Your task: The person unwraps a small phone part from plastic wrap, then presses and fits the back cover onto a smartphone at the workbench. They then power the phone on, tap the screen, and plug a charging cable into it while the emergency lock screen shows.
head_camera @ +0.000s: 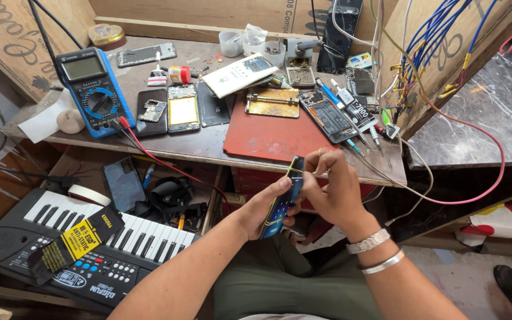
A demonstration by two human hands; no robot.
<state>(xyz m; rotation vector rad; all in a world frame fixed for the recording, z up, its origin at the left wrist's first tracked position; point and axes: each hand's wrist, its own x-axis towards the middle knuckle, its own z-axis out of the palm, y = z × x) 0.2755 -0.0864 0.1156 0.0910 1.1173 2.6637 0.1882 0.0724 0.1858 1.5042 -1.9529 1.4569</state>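
My left hand (260, 208) cradles a dark blue phone (284, 198) from below, holding it tilted over my lap in front of the workbench. A yellow band crosses the phone near its top and bottom. My right hand (331, 186) grips the phone's upper end, with the fingers pinched at its top edge. Two metal bracelets sit on my right wrist. Whether the right fingers also hold a small tool is hidden.
The wooden bench (208, 142) carries a red mat (268, 136), a blue multimeter (93, 89) with red and black leads, opened phones and boards, screwdrivers and small cups. A black keyboard (90, 237) lies lower left. Bundled wires (434, 53) hang at right.
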